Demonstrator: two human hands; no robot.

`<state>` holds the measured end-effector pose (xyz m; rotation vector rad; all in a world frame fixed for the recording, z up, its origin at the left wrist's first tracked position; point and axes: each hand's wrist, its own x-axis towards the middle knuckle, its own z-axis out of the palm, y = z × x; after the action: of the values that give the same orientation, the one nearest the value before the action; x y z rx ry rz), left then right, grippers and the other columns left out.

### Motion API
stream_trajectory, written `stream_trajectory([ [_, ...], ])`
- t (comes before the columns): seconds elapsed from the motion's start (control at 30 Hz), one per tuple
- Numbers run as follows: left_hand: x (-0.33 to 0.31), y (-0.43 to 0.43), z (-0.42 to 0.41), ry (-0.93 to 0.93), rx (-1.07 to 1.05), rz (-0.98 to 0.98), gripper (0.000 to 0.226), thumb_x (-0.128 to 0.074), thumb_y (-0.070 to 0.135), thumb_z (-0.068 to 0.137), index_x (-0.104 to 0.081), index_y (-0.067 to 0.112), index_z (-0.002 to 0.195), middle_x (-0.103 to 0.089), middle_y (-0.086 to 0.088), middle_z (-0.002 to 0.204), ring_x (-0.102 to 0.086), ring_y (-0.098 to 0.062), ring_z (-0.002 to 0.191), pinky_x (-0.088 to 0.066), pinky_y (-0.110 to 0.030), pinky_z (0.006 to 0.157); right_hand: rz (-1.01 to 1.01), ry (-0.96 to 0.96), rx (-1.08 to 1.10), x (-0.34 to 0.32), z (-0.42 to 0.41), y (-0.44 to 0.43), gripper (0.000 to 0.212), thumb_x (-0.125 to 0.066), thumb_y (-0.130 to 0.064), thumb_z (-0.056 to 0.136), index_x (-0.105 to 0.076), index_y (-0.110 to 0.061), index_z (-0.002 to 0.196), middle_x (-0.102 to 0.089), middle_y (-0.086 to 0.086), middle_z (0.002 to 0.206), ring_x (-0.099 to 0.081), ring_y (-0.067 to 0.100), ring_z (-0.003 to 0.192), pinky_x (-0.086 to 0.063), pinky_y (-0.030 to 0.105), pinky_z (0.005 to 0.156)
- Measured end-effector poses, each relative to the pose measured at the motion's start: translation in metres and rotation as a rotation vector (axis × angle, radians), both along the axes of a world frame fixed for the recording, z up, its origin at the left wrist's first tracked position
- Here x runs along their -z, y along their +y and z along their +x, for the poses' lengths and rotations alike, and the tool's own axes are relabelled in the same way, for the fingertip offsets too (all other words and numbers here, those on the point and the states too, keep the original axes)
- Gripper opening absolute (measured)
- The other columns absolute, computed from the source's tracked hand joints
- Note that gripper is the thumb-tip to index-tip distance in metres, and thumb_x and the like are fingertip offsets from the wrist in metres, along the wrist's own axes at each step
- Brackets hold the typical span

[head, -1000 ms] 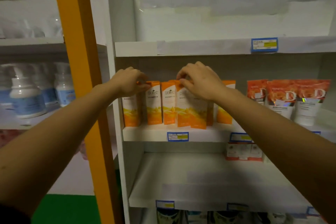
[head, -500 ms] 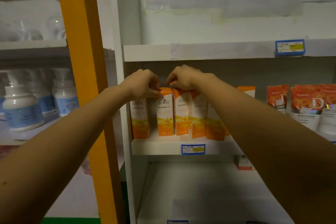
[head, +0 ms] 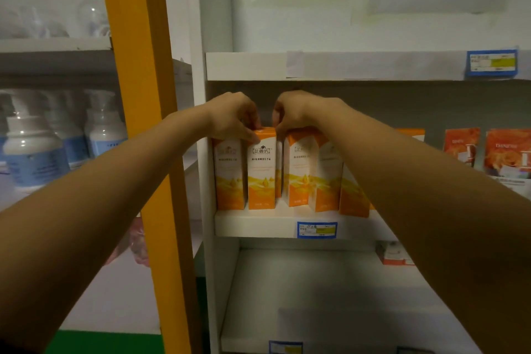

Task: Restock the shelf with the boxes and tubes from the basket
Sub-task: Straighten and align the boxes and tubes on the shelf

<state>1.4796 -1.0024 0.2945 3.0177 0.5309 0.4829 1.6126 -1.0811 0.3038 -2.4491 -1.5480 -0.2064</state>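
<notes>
On the shelf (head: 258, 227) stand at least five orange boxes (head: 261, 175); left hand (head: 232, 116) and right hand (head: 296, 112) each pinch one top.

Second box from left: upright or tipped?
Upright. The box stands on its base on the shelf, sides vertical; left hand pinches its top.

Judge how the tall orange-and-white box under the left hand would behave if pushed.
Tall and narrow-footed, the box would probably tip if pushed high. Its crisp edges suggest stiff card. The left hand holds its top by a fingertip grip, hinting little weight.
</notes>
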Motion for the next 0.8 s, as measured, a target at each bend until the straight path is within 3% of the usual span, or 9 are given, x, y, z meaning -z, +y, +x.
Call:
stream_trajectory([
  [0.13, -0.005, -0.002, -0.002, 0.059, -0.022, 0.040, 0.034, -0.062, 0.021, 0.084, -0.058, 0.006, 0.115, -0.063, -0.013, 0.119, -0.060, -0.026, 0.108, -0.046, -0.027, 0.082, -0.009, -0.042, 0.005, 0.002, -0.002, 0.001, 0.036, -0.071, -0.029, 0.076, -0.058, -0.020, 0.109, -0.058, 0.002, 0.104, -0.056, 0.021, 0.094, -0.048, 0.034, 0.078],
  [0.3, -0.005, -0.002, -0.005, 0.096, -0.034, 0.185, 0.034, -0.062, 0.028, 0.084, -0.059, 0.011, 0.114, -0.064, -0.008, 0.118, -0.059, -0.024, 0.109, -0.043, -0.035, 0.093, -0.085, -0.056, 0.001, 0.003, -0.001, 0.005, 0.047, -0.066, -0.029, 0.083, -0.052, -0.015, 0.126, -0.057, 0.008, 0.123, -0.057, 0.025, 0.106, -0.046, 0.033, 0.082],
  [0.5, 0.000, 0.002, -0.007, 0.040, -0.035, 0.360, 0.032, -0.061, 0.035, 0.084, -0.064, 0.020, 0.112, -0.066, 0.000, 0.114, -0.056, -0.019, 0.111, -0.030, -0.040, 0.103, -0.060, -0.036, -0.041, 0.000, -0.003, 0.008, 0.040, -0.064, -0.033, 0.084, -0.057, -0.020, 0.121, -0.055, 0.004, 0.110, -0.052, 0.020, 0.093, -0.044, 0.032, 0.076],
  [0.8, 0.009, 0.002, -0.012, -0.076, -0.007, 0.404, 0.032, -0.059, 0.034, 0.085, -0.065, 0.021, 0.113, -0.067, 0.000, 0.112, -0.053, -0.019, 0.107, -0.035, -0.036, 0.097, -0.038, 0.094, -0.075, 0.004, -0.001, 0.007, 0.031, -0.060, -0.031, 0.087, -0.063, -0.023, 0.117, -0.059, 0.002, 0.122, -0.054, 0.020, 0.103, -0.042, 0.032, 0.079],
])
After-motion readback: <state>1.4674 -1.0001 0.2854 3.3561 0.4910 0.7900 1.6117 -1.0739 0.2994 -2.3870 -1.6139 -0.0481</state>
